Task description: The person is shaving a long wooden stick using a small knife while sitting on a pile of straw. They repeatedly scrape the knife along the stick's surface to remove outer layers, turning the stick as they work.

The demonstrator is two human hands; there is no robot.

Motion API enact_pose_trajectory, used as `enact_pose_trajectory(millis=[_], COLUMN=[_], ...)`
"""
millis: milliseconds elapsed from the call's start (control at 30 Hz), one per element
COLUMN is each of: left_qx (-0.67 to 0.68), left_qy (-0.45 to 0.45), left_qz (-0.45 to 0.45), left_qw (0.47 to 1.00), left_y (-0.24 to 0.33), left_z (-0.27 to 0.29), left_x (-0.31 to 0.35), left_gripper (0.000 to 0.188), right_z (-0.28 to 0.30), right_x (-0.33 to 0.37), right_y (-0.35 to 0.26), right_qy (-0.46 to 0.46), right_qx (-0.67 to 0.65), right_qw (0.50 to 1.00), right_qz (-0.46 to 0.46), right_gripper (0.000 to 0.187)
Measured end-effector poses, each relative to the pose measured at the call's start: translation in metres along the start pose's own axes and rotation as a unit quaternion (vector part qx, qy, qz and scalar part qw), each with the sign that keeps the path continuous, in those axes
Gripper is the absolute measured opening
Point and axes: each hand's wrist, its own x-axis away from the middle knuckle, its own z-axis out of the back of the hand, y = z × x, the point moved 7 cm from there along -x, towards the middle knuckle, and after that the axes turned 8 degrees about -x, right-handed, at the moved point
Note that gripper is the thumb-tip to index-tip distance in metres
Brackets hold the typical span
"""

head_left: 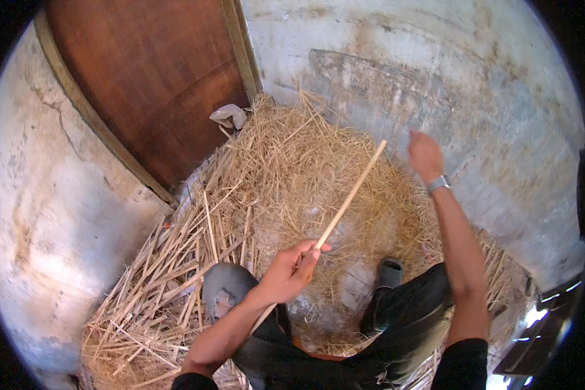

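A slim, pale stick (351, 198), apparently bamboo or wood, slants from beside my left thigh up to the right. My left hand (289, 272) is wrapped round it at about its middle, with the thumb along it. The upper end of the stick is free and points toward the wall. Off to the right and beyond the stick's tip, my right hand (426, 156) is raised, apart from the stick. Its fingers look curled in and are slightly blurred; whatever they may hold is hidden. A metal wristwatch (439, 183) is on the right wrist.
Straw-like shavings (305, 153) heap up against the stained wall (396, 84). Several split strips (169, 266) lie piled at the left. A brown door (143, 78) stands behind, with a crumpled plastic bag (228, 116) near it. My dark shoe (389, 272) rests among the shavings.
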Motion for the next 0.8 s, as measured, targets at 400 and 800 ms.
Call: enact_pose_trajectory(millis=[400,800], left_qx=[0.154,0.133], left_qy=[-0.026,-0.038], left_qz=[0.082,0.046], left_qw=[0.984,0.989], left_y=[-0.014,-0.005], left_z=[0.008,0.01], left_x=[-0.004,-0.011], left_gripper=[0.042,0.042], right_z=[0.013,0.03], right_x=[0.057,0.12], right_y=[-0.099,-0.179], right_qy=[-0.057,-0.206], right_qx=[-0.221,-0.305], right_qw=[0.97,0.915], right_qz=[0.087,0.165], right_gripper=[0.036,0.043])
